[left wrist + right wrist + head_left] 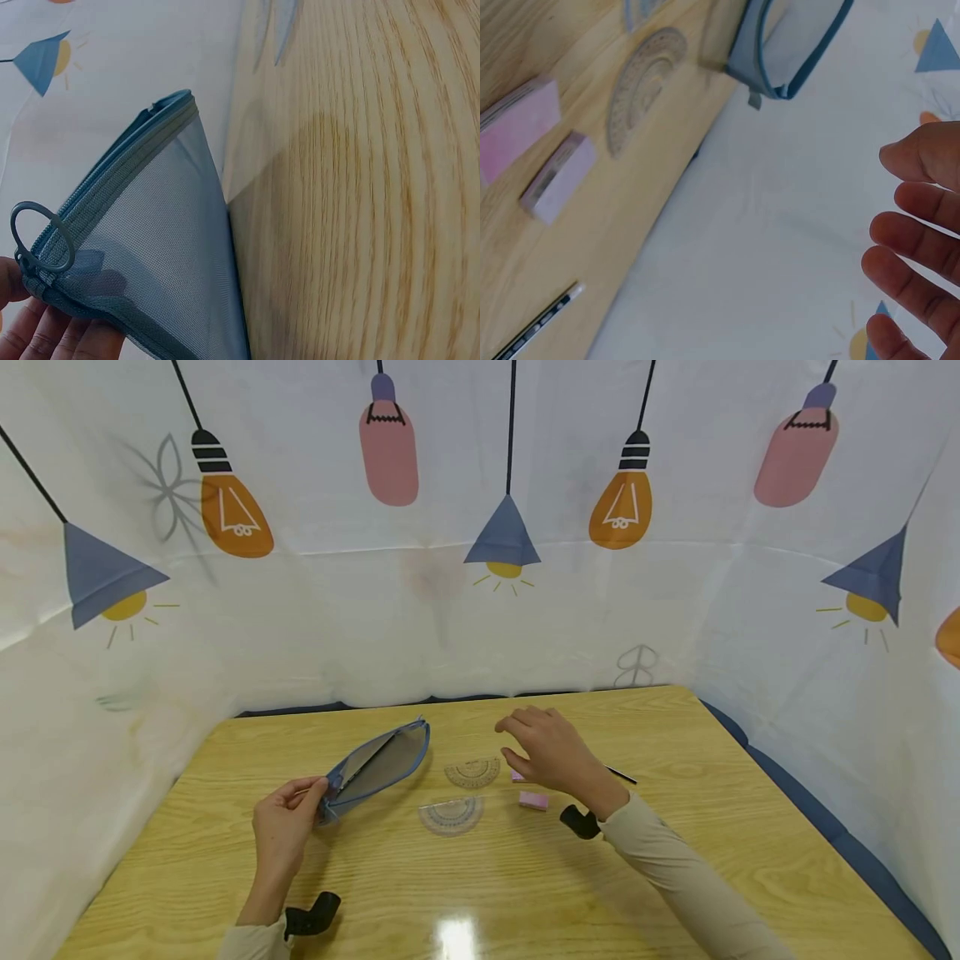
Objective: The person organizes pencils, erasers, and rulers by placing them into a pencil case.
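Note:
My left hand [283, 831] grips the end corner of a blue mesh zipper pouch [161, 232], thumb on top and fingers beneath. The pouch gapes along its zipper, and a dark pencil [367, 766] lies inside it. A round ring pull [43, 237] hangs beside the fingers. My right hand [553, 750] is raised above the table with fingers spread and slightly bent, holding nothing. Below it are two pink erasers, the nearer one [533, 801] in full view and the farther one [517, 776] partly hidden by the hand.
Two clear protractors, one farther [472, 772] and one nearer [452, 817], lie between the hands on the wooden table [390, 893]. Another pencil [621, 774] rests right of the right wrist. A white curtain [450, 627] printed with lamps hangs behind the table.

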Demonstrator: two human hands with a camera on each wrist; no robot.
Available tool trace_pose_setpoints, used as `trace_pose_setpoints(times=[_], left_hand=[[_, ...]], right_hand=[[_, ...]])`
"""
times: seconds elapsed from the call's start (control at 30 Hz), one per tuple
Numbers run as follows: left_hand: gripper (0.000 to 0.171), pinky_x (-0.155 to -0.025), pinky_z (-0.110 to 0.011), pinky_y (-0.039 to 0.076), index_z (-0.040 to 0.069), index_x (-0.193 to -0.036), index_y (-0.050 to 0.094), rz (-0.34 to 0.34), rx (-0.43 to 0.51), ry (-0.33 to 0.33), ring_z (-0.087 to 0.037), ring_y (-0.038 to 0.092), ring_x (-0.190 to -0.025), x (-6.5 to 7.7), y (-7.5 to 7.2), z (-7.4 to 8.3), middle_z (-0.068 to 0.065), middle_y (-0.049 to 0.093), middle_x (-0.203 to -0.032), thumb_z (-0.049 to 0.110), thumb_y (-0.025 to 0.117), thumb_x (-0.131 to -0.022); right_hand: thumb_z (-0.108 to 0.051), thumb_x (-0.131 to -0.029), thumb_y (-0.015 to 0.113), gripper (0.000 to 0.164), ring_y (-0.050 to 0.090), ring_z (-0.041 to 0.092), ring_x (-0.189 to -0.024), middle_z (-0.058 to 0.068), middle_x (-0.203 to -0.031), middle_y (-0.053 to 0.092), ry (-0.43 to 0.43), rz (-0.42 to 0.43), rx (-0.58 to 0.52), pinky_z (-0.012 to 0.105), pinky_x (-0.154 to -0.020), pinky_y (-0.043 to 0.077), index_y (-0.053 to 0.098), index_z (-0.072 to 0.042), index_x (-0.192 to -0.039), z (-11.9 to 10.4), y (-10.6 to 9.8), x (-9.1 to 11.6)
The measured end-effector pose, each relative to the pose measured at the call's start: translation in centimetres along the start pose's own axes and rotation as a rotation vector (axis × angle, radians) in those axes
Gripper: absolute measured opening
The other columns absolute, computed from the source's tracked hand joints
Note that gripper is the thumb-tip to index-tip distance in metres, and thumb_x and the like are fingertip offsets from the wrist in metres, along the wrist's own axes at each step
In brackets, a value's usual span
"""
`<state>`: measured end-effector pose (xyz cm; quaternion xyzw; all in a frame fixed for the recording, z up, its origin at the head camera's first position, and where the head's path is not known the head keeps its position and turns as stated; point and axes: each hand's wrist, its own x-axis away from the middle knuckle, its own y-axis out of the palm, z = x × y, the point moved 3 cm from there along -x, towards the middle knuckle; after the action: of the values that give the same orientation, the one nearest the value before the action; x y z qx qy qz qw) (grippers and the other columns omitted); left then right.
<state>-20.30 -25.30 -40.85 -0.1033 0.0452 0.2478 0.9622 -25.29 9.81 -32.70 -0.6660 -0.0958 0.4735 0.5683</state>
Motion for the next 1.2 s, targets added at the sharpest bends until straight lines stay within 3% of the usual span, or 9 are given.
trace_pose_setpoints(times=[0.53, 0.9, 1.2], left_hand=[[0.029, -0.051, -0.023, 0.05, -0.005, -0.106, 0.07, -0.014, -0.007, -0.015, -0.006, 0.061, -0.057, 0.1, 0.1, 0.0, -0.007, 0.071, -0.076, 0.02, 0.07, -0.092], [0.029, -0.051, -0.023, 0.05, -0.006, -0.106, 0.07, -0.003, -0.006, -0.011, -0.005, 0.061, -0.058, 0.0, 0.2, -0.1, -0.008, 0.072, -0.078, 0.02, 0.07, -0.092], [0.029, -0.05, -0.023, 0.049, -0.007, -0.105, 0.07, 0.0, 0.004, -0.008, -0.005, 0.06, -0.058, 0.1, 0.2, -0.2, -0.007, 0.071, -0.076, 0.02, 0.071, -0.092]], right_hand=[[-0.015, -0.083, 0.077, 0.024, 0.062, 0.023, -0.088, 0.005, -0.098, 0.064, 0.077, -0.016, 0.059, 0.044, -0.072, 0.05, 0.067, -0.008, -0.103, 3.0, 0.7, 2.8], [-0.014, -0.085, 0.075, 0.019, 0.06, 0.022, -0.079, 0.005, -0.091, 0.063, 0.157, -0.068, 0.11, 0.044, -0.066, 0.05, 0.067, -0.008, -0.101, 4.8, 1.1, 4.1], [-0.009, -0.085, 0.072, 0.017, 0.062, 0.026, -0.084, 0.005, -0.093, 0.063, 0.275, -0.156, 0.095, 0.047, -0.069, 0.05, 0.066, -0.007, -0.1, 6.5, 1.8, 5.5]])
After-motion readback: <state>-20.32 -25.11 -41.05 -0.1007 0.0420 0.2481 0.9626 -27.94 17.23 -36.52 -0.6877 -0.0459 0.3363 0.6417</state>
